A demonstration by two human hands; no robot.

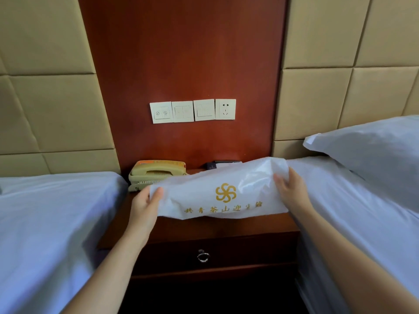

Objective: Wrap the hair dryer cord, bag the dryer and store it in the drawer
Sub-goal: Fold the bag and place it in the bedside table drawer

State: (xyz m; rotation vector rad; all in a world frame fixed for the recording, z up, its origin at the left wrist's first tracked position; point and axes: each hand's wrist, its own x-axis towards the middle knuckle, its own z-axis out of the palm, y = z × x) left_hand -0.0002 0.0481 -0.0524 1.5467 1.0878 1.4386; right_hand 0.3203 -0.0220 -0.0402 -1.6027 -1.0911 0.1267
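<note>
A white fabric bag (pixel 204 196) with a gold flower logo and gold characters lies sideways over the dark wooden nightstand (pixel 204 225). My left hand (pixel 145 207) grips its left end, thumb on top. Its right end is held by my right hand (pixel 290 191). The bag bulges, but the hair dryer and its cord are hidden from view. Below, the nightstand's drawer (pixel 249 252) is closed, with a metal ring pull (pixel 203 256) in the middle of its front.
A beige telephone (pixel 156 173) sits at the nightstand's back left, a small dark object (pixel 223 164) at the back right. White-sheeted beds (pixel 45 218) flank the nightstand, a pillow (pixel 374 152) on the right one. Switches and a socket (pixel 225 109) are on the wall panel.
</note>
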